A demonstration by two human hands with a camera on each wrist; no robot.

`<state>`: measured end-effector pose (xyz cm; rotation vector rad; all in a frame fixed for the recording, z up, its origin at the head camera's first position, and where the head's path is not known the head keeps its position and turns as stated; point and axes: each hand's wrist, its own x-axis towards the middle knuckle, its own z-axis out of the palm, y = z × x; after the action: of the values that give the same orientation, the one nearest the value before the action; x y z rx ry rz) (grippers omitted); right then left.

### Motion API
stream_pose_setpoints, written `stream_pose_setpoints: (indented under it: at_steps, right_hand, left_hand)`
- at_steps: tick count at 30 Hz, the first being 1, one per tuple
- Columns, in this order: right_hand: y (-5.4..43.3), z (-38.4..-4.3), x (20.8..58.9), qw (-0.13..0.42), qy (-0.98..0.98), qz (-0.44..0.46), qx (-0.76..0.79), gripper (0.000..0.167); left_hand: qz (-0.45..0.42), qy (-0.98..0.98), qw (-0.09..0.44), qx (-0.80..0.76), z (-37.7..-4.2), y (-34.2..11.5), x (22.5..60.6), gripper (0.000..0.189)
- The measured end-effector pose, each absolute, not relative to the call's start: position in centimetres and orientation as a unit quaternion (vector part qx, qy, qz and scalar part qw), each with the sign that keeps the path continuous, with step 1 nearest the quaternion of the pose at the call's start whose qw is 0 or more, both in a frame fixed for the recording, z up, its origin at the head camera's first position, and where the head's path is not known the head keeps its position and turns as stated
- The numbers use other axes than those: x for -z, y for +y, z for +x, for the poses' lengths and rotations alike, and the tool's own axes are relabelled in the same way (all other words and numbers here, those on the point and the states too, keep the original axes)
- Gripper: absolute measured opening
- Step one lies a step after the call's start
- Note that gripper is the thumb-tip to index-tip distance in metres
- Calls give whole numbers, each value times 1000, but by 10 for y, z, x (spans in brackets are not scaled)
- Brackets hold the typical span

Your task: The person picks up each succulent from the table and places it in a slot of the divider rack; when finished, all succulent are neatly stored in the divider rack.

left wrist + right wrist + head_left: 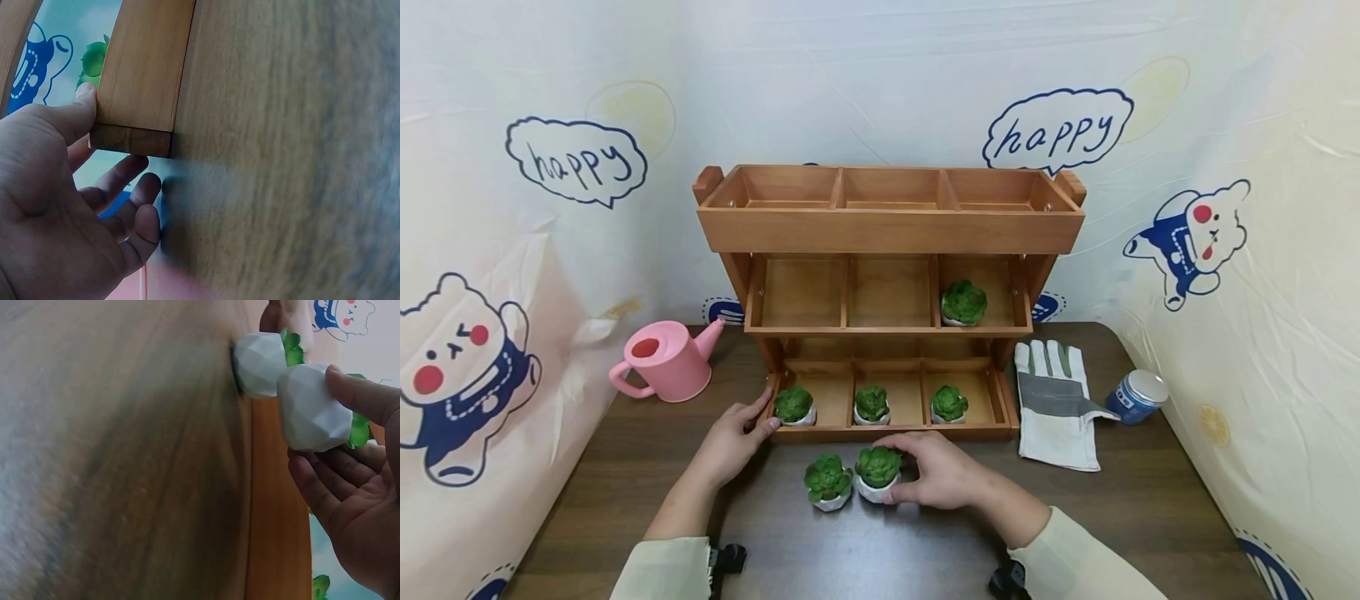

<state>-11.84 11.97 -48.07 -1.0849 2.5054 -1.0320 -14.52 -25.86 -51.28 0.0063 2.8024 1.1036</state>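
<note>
My right hand [942,472] pinches a small potted succulent [877,468] between thumb and fingers. Its faceted white pot [312,409] appears slightly raised off the tabletop in the right wrist view. Beside it, a second potted succulent [828,482] stands on the table. At the left front corner of the three-tier wooden shelf [891,232], my left hand [733,437] grips the bottom tray's edge. Its thumb lies at the rim and its fingers curl by the side panel [140,69]. Three succulents, left [794,405], middle [872,404] and right [950,403], sit in the bottom tray's compartments.
Another succulent [964,302] occupies the middle tier's right compartment. A pink watering can [672,363] stands left of the shelf. To the right lie grey-and-white gloves [1057,408] beside a blue jar [1138,397] with a pale lid. A printed cloth [880,83] hangs behind.
</note>
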Motion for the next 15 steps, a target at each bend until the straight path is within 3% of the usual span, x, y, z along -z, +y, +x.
stream_pose_setpoints:
  at_steps: [15]
  right_hand:
    - [127,-129,454,96,850,-364,369,67]
  left_hand:
    - [-5,929,71,-363,-145,-259,513,69]
